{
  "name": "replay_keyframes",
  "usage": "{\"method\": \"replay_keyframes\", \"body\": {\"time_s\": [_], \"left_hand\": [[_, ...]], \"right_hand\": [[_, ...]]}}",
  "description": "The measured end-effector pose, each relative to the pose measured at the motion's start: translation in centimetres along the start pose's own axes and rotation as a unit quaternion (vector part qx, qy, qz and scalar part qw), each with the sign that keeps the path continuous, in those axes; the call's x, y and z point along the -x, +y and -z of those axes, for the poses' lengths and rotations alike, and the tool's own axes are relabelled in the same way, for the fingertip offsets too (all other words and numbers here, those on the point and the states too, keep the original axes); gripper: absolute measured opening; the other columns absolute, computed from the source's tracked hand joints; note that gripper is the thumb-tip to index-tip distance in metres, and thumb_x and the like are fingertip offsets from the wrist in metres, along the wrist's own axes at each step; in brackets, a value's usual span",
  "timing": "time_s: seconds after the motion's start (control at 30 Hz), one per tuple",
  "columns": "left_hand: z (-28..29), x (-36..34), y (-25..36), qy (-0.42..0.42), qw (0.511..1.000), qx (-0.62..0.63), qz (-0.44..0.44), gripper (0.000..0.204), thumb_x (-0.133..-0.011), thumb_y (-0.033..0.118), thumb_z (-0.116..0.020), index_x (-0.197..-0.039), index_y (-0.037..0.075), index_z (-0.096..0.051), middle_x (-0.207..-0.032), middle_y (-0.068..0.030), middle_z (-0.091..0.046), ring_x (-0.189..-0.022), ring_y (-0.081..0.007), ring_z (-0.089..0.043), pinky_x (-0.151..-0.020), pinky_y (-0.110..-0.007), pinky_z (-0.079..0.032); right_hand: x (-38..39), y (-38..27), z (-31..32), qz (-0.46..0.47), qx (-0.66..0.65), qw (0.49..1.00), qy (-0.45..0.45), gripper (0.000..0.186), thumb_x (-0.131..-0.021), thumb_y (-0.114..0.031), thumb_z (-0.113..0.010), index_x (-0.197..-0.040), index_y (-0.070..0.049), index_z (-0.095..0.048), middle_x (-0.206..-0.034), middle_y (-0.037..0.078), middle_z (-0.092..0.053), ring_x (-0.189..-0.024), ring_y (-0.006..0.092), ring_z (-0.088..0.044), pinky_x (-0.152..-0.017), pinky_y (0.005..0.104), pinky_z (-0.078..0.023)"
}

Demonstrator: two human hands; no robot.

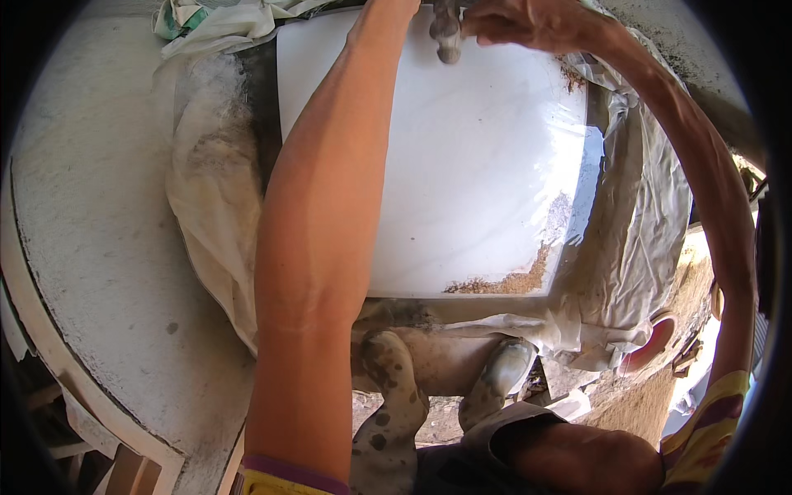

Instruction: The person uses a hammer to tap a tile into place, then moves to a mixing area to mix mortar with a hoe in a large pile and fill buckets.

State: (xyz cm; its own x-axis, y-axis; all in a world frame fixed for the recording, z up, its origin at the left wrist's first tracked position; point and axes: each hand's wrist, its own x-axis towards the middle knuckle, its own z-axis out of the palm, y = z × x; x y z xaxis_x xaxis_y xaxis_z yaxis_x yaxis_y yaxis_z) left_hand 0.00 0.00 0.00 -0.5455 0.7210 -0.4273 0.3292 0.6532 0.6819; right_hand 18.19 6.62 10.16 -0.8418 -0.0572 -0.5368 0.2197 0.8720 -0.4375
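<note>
The white, glossy panel [478,165] lies flat in the middle of my view, glare spread along its right side. Rough brown patches [511,280] mark its near right corner, and a smaller one shows near its far right corner. At the panel's far edge I see a grey knobbed piece [446,37], rounded at its near end and cut off by the top of the frame. My right hand [532,23] is just beside that piece with its fingers bent; I cannot tell whether they grip it or only touch it. My left forearm [322,223] stretches straight over the panel's left part. It runs out at the top edge, so I cannot tell how the left fingers are set.

A dark strip [262,107] borders the panel on the left. Beyond that lies crumpled, stained cloth [214,194], and wrinkled pale sheeting [639,223] lines the right side. A bundled white and green cloth [186,18] sits at upper left. The pale grey table [107,198] fills the left of my view. Past the near edge are two mottled grey shapes [392,379], one spotted dark; a reddish ring [650,342] sits at right. My sleeves [293,480] are yellow and purple.
</note>
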Motion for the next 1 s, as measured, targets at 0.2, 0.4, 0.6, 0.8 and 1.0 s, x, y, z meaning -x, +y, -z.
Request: {"method": "replay_keyframes", "body": {"time_s": [0.2, 0.4, 0.6, 0.8, 1.0], "left_hand": [[0.5, -1.2, 1.7, 0.020, 0.998, -0.043, -0.033, 0.050, -0.079, 0.031, -0.090, -0.108, -0.007, -0.074, -0.116, -0.0192, -0.076, -0.107, -0.0261, -0.072, -0.090, -0.036, -0.056], [1.5, 2.2, 0.2, 0.040, 0.997, -0.055, -0.041, 0.048, -0.087, 0.037, -0.078, -0.112, -0.003, -0.075, -0.119, -0.0277, -0.072, -0.111, -0.0349, -0.071, -0.095, -0.042, -0.056], [2.0, 2.3, -2.8, 0.243, 0.946, -0.127, -0.174, 0.046, -0.095, 0.031, -0.062, -0.112, -0.012, -0.067, -0.116, -0.0380, -0.066, -0.114, -0.0496, -0.064, -0.101, -0.052, -0.051], [3.1, 5.9, -1.7, 0.166, 0.950, -0.054, -0.258, 0.030, -0.097, 0.023, -0.062, -0.109, -0.002, -0.074, -0.111, -0.0280, -0.072, -0.109, -0.0446, -0.067, -0.098, -0.050, -0.052], [4.1, 5.4, -2.8, 0.180, 0.947, -0.070, -0.256, 0.026, -0.096, 0.021, -0.063, -0.109, 0.002, -0.077, -0.106, -0.0254, -0.073, -0.105, -0.0427, -0.070, -0.094, -0.048, -0.054]], "right_hand": [[2.8, -3.6, 0.2, 0.051, -0.112, 0.991, -0.058, 0.032, -0.103, -0.025, -0.066, -0.125, -0.003, -0.067, -0.102, 0.013, -0.076, -0.090, 0.0206, -0.068, -0.082, 0.0380, -0.052], [1.9, -2.2, -4.5, 0.035, -0.066, 0.991, 0.115, 0.039, -0.099, -0.036, -0.068, -0.129, -0.011, -0.071, -0.112, 0.011, -0.077, -0.100, 0.0253, -0.074, -0.095, 0.0414, -0.061], [0.4, 0.7, -2.8, 0.052, 0.008, 0.978, 0.200, 0.028, -0.097, -0.028, -0.069, -0.114, -0.006, -0.074, -0.100, 0.007, -0.079, -0.080, 0.0205, -0.076, -0.086, 0.0391, -0.063], [2.2, -2.0, -3.6, 0.026, -0.050, 0.991, 0.118, 0.042, -0.096, -0.034, -0.070, -0.126, -0.006, -0.071, -0.106, 0.010, -0.078, -0.094, 0.0248, -0.074, -0.098, 0.0402, -0.059], [2.1, -5.0, 0.1, 0.017, -0.073, 0.997, -0.033, 0.037, -0.102, -0.029, -0.067, -0.131, -0.006, -0.067, -0.108, 0.013, -0.076, -0.093, 0.0237, -0.070, -0.086, 0.0410, -0.054]]}}
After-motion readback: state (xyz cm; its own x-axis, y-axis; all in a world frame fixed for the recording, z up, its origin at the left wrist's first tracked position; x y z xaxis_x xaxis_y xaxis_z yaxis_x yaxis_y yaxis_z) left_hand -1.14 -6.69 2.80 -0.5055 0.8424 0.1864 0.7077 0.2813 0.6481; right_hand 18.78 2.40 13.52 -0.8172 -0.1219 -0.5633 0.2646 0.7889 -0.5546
